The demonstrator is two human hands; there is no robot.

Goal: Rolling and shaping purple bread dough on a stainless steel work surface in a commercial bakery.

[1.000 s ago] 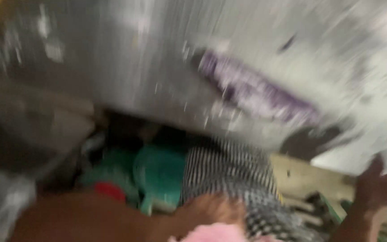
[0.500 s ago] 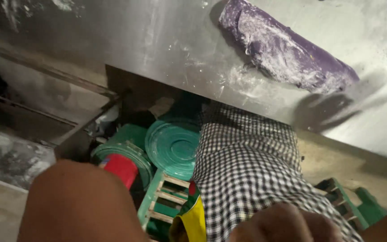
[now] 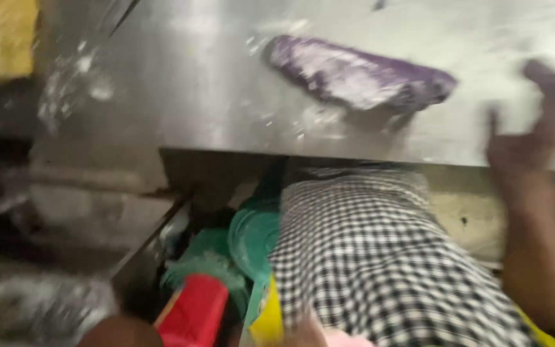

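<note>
My right hand was up over the shiny metal table, fingers spread and holding nothing. The purple dough lay on the table, near that hand but not touching it. My left hand was out of sight.

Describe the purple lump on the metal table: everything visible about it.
The purple lump is a long, flattened mass, dough-like in look, dusted with white powder across its top. It lies on the steel table, running from upper left to lower right, its right end thicker and darker. Powder is scattered on the metal around it. Nothing touches it: the right hand is raised to its right, fingers apart, clear of it. The frame is motion-blurred, so finer texture cannot be told.
</note>
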